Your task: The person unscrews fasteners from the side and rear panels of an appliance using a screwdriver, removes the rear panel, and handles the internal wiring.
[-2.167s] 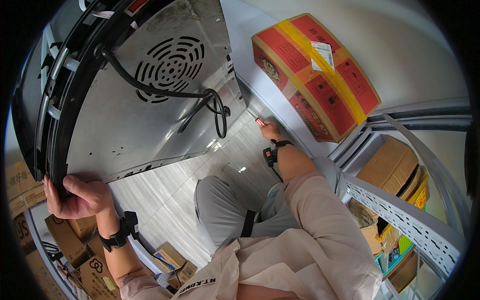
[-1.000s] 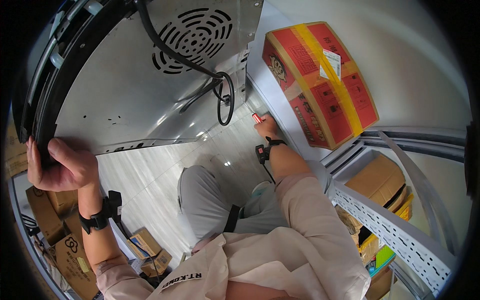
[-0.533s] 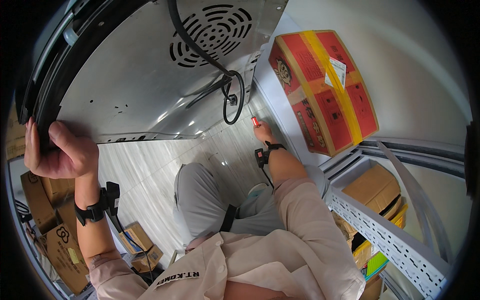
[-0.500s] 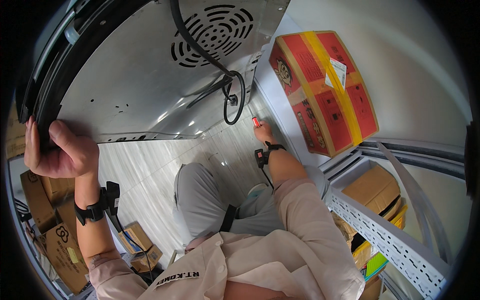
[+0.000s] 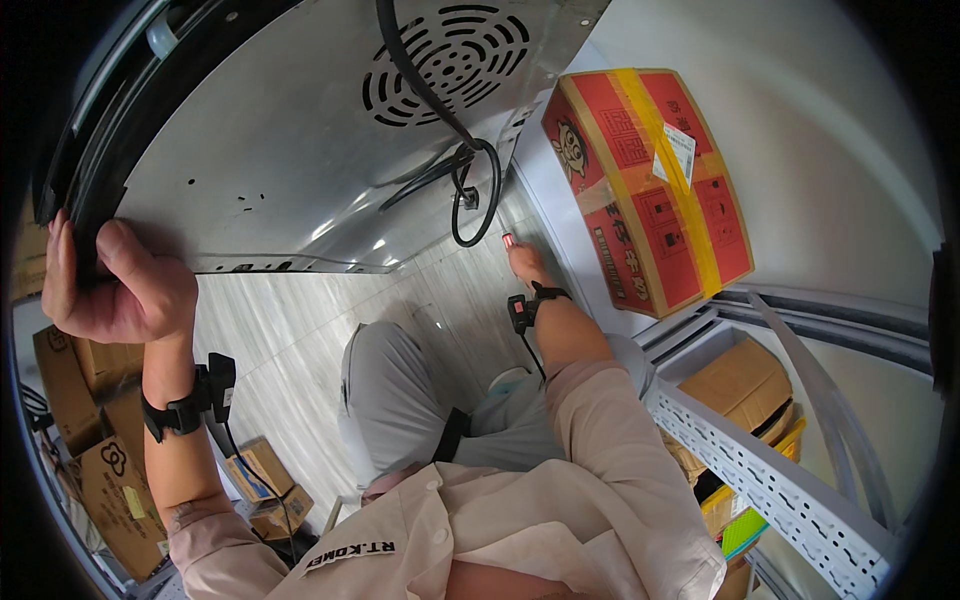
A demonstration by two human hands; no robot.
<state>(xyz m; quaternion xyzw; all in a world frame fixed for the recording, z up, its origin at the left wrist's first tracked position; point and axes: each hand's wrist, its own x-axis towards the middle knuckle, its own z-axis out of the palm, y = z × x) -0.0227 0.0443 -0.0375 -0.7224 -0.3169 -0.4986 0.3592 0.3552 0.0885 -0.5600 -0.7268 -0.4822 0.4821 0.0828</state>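
Note:
A large metal appliance (image 5: 290, 150) with a slotted round vent fills the upper left, its lower edge above the floor. My left hand (image 5: 125, 290) is closed round the black edge (image 5: 100, 205) at its left corner, thumb on the near side and fingers on the far side. Down by the floor, my right hand (image 5: 524, 263) is closed on a small red thing (image 5: 508, 240); only its end shows, so its kind is unclear. A looped black cable (image 5: 492, 195) hangs against the metal panel, just beyond that hand.
A red and brown carton (image 5: 655, 190) with yellow tape stands to the right on a white surface. Below it, a perforated white rack (image 5: 770, 485) holds cardboard and packets. Brown boxes (image 5: 118, 500) are stacked at lower left. Pale wood-look floor (image 5: 270, 340) lies between my arms.
The appliance and its cable appear slightly higher and farther right, and my left hand has moved up a little with the edge. The red thing in my right hand has turned slightly.

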